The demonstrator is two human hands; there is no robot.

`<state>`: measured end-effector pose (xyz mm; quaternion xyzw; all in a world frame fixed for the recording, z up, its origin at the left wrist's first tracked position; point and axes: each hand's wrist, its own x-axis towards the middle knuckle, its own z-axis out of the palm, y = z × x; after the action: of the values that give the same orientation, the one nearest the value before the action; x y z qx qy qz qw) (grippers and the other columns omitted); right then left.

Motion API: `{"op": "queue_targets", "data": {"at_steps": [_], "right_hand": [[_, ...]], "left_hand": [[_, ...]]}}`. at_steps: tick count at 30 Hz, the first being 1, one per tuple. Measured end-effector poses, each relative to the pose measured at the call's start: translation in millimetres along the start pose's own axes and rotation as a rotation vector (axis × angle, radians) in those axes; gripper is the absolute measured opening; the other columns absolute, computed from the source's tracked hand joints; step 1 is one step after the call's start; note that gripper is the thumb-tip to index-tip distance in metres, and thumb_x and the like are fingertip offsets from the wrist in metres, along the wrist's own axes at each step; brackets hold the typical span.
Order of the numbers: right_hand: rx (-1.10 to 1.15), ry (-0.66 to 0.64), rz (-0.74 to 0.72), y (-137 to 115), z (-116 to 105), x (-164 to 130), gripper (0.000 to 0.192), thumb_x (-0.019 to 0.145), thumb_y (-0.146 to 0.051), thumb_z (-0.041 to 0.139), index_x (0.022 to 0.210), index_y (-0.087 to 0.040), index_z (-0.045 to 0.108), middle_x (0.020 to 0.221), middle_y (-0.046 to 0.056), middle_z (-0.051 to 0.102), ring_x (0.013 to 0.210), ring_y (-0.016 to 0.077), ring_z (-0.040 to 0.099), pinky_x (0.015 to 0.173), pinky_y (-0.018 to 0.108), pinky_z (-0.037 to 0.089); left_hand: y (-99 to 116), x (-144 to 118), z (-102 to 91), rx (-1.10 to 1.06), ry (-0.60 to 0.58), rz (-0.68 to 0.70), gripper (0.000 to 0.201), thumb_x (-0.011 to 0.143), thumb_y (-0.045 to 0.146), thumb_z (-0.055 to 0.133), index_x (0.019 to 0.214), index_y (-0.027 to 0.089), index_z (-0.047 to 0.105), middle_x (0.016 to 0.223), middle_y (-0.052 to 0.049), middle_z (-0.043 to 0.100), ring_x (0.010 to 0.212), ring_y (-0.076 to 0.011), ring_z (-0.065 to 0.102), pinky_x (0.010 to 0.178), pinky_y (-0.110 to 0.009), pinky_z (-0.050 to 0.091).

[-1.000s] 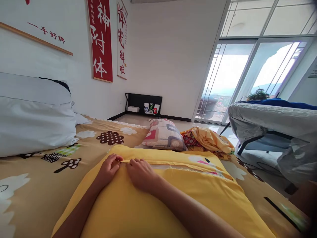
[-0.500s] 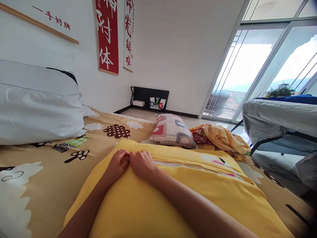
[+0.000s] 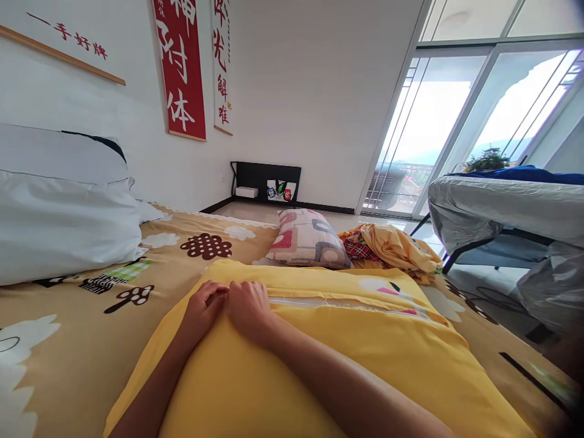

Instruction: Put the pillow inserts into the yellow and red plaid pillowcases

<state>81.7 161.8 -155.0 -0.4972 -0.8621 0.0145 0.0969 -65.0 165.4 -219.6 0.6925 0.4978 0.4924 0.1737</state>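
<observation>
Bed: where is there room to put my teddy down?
Bare sheet lies between the white pillows and the yellow pillow. It is crowded beyond that, by the patterned cushion and crumpled clothes.

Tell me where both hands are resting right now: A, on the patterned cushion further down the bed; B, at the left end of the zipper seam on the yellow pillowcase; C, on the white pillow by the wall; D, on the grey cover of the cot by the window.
B: the left hand and right hand meet on the yellow pillowcase, at the left end of its zipper seam.
</observation>
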Motion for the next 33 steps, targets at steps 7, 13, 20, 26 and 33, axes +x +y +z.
{"op": "queue_targets", "data": {"at_steps": [7,13,20,26,33], "right_hand": [[0.093,0.066,0.069,1,2,-4,0.022,0.083,-0.023,0.048,0.096,-0.019,0.066,0.09,0.012,0.073,0.083,0.0262,0.07,0.065,0.031,0.045],[0.091,0.145,0.005,0,7,-9,0.021,0.087,-0.022,0.043,0.094,-0.018,0.062,0.087,0.011,0.073,0.078,0.024,0.069,0.062,0.03,0.042],[0.042,0.171,-0.125,-3,11,-12,0.021,0.084,-0.018,0.048,0.1,-0.016,0.061,0.087,0.012,0.073,0.079,0.024,0.069,0.066,0.03,0.042],[0.019,0.187,-0.099,-5,5,-12,0.021,0.082,-0.016,0.046,0.098,-0.015,0.061,0.084,0.012,0.072,0.077,0.0256,0.07,0.066,0.032,0.044],[0.011,0.151,-0.059,-7,-3,-14,0.022,0.078,-0.017,0.051,0.098,-0.015,0.063,0.087,0.011,0.072,0.082,0.0254,0.069,0.072,0.033,0.046]], "left_hand": [[0,-2,0.4,0.058,0.02,0.024,0.033,0.085,0.047,0.047,0.085,0.019,0.066,0.099,-0.009,0.065,0.096,-0.0238,0.06,0.088,-0.037,0.048],[7,-12,2.6,0.263,0.031,0.072,0.035,0.095,0.042,0.033,0.096,0.023,0.063,0.105,-0.008,0.062,0.102,-0.0253,0.051,0.091,-0.044,0.038],[1,-14,7.4,0.353,0.064,0.093,0.032,0.096,0.037,0.029,0.091,0.023,0.058,0.095,-0.008,0.06,0.095,-0.0253,0.051,0.084,-0.042,0.036],[1,-16,3.6,0.329,0.013,0.161,0.031,0.097,0.036,0.029,0.107,0.024,0.056,0.112,-0.008,0.061,0.105,-0.0247,0.052,0.089,-0.041,0.034],[1,-14,4.9,0.314,0.05,0.165,0.034,0.097,0.038,0.027,0.092,0.022,0.058,0.094,-0.007,0.064,0.09,-0.0235,0.056,0.083,-0.041,0.035]]}}
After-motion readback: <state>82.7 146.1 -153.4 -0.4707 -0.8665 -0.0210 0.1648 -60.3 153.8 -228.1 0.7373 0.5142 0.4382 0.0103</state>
